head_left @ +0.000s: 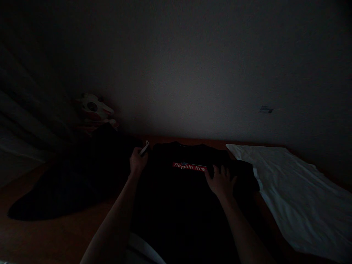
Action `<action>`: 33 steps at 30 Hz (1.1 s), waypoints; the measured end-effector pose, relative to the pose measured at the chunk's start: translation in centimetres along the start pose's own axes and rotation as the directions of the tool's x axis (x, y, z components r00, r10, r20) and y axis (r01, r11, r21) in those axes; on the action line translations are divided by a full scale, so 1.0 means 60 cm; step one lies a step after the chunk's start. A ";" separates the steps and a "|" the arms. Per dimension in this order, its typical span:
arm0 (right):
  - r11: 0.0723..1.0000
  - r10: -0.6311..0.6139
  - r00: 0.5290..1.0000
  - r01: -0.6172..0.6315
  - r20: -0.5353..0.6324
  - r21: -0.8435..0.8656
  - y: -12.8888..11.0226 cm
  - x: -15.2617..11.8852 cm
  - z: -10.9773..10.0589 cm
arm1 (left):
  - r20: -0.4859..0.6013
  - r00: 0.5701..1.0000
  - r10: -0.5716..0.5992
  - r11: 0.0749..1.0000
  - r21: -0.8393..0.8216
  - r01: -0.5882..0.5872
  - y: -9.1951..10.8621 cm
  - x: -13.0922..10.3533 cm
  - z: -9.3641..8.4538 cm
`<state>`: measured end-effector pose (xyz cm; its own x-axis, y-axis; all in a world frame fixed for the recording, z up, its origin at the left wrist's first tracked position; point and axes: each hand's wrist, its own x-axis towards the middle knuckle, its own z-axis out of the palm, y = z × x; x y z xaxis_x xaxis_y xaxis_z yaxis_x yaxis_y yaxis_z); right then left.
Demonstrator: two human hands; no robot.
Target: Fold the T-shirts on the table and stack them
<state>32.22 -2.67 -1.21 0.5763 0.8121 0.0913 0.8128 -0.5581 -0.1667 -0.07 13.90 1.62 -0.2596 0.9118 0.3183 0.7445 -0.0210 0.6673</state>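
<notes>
A black T-shirt [176, 205] lies spread out, its collar toward the wall, with a red "Remain free" strip [189, 167] across the chest. My left hand [138, 161] is closed at the shirt's left side, gripping what looks like the sleeve; a bit of white edging [144, 148] sticks up from the fingers. Flat on the chest, just right of the printed strip, rests my right hand [222, 179] with its fingers spread. The right sleeve [244, 174] lies stretched out and shows white at its hem. Dim light hides the folds in the black cloth.
A white cloth [305, 194] lies to the right of the shirt. On the left are a heap of dark fabric [74, 179] and a white and red skull-like object [95, 106] behind it. A pale wall [192, 73] rises behind the brown surface [55, 234]; a curtain [24, 110] hangs at left.
</notes>
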 end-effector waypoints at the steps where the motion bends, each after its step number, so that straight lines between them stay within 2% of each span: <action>1: 1.000 -0.002 1.000 0.002 0.006 0.004 0.001 0.000 0.000 | -0.031 0.998 -0.046 0.998 -0.049 0.045 -0.003 0.006 -0.004; 5: 1.000 -0.005 1.000 0.005 0.017 0.016 0.004 0.002 0.001 | -0.100 0.980 -0.172 0.962 -0.232 0.145 -0.012 0.022 -0.012; 9: 1.000 -0.010 1.000 0.010 0.009 0.008 0.005 0.003 0.003 | -0.146 0.976 -0.161 0.932 -0.348 0.102 0.010 0.014 -0.015; 11: 1.000 -0.011 1.000 0.011 0.009 0.002 0.004 0.003 0.001 | -0.081 0.996 -0.024 0.908 -0.418 -0.012 0.034 0.001 -0.021; 12: 1.000 -0.010 1.000 0.011 0.009 0.000 0.004 0.003 0.000 | 0.015 0.995 0.097 0.881 -0.467 -0.079 0.048 -0.008 -0.025; 13: 1.000 -0.011 1.000 0.011 0.009 -0.002 0.004 0.002 -0.001 | 0.138 0.961 0.238 0.843 -0.520 -0.134 0.061 -0.017 -0.030; 15: 1.000 -0.007 1.000 0.007 0.014 0.001 0.003 0.001 -0.003 | 0.359 0.810 0.463 0.789 -0.583 -0.193 0.082 -0.036 -0.036; 16: 1.000 -0.003 1.000 0.003 0.019 0.004 0.003 0.001 -0.003 | 0.425 0.751 0.505 0.795 -0.568 -0.213 0.089 -0.044 -0.036; 17: 1.000 -0.001 1.000 0.001 0.021 0.007 0.003 0.001 -0.003 | 0.460 0.724 0.514 0.816 -0.524 -0.245 0.093 -0.052 -0.034; 19: 1.000 -0.003 1.000 0.003 0.015 0.011 0.003 0.001 -0.003 | 0.466 0.733 0.495 0.862 -0.371 -0.346 0.093 -0.063 -0.021; 22: 1.000 -0.005 1.000 0.005 -0.025 0.012 0.002 -0.001 -0.004 | 0.453 0.736 0.503 0.862 -0.193 -0.469 0.078 -0.075 0.010; 25: 0.998 -0.052 0.995 0.053 -0.088 0.014 -0.001 -0.003 -0.008 | 0.469 0.697 0.542 0.825 -0.138 -0.548 0.057 -0.083 0.038; 27: 0.993 -0.114 0.986 0.118 -0.122 0.029 -0.003 -0.004 -0.009 | 0.508 0.674 0.537 0.791 -0.024 -0.612 0.044 -0.086 0.047; 28: 0.989 -0.135 0.983 0.141 -0.126 0.042 -0.003 -0.004 -0.009 | 0.526 0.675 0.518 0.770 0.058 -0.636 0.039 -0.086 0.049; 30: 0.986 -0.143 0.983 0.151 -0.117 0.070 -0.004 -0.003 -0.008 | 0.536 0.703 0.468 0.737 0.202 -0.645 0.033 -0.085 0.048; 33: 0.985 -0.131 0.988 0.139 -0.083 0.098 -0.003 -0.001 -0.004 | 0.512 0.740 0.437 0.724 0.289 -0.627 0.039 -0.083 0.046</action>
<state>32.09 -2.67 -0.96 0.4698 0.8613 0.1936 0.8728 -0.4203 -0.2482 4.65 10.44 -0.24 0.4475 0.8755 0.1824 0.8793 -0.4680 0.0888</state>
